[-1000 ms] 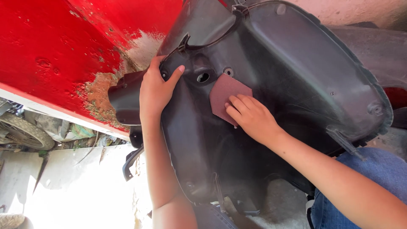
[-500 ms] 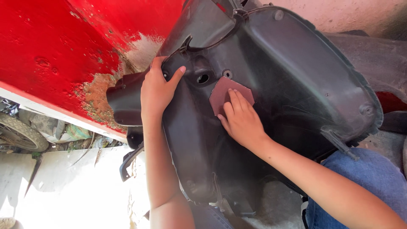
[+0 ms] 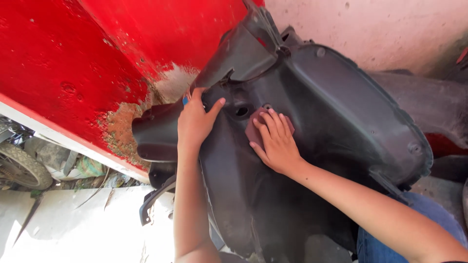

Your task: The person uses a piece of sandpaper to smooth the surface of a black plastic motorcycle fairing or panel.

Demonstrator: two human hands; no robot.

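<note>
Against the red painted wall (image 3: 73,63), a large black moulded plastic panel (image 3: 341,126) leans upright, its hollow inner side facing the camera. On that inner face, just right of a small hole, lies a small reddish-brown square of abrasive sheet (image 3: 254,130). The right hand (image 3: 275,143) lies flat on the square, fingers (image 3: 273,122) stretched out straight and close together, pressing it against the plastic rather than gripping it. The left hand (image 3: 195,122) curls over the panel's raised left ridge, thumb spread out toward the hole, the other fingers wrapped behind the edge and hidden. Patches of flaked paint (image 3: 122,131) mark the wall beside the left hand. Blue denim (image 3: 380,246) shows at lower right.
</note>
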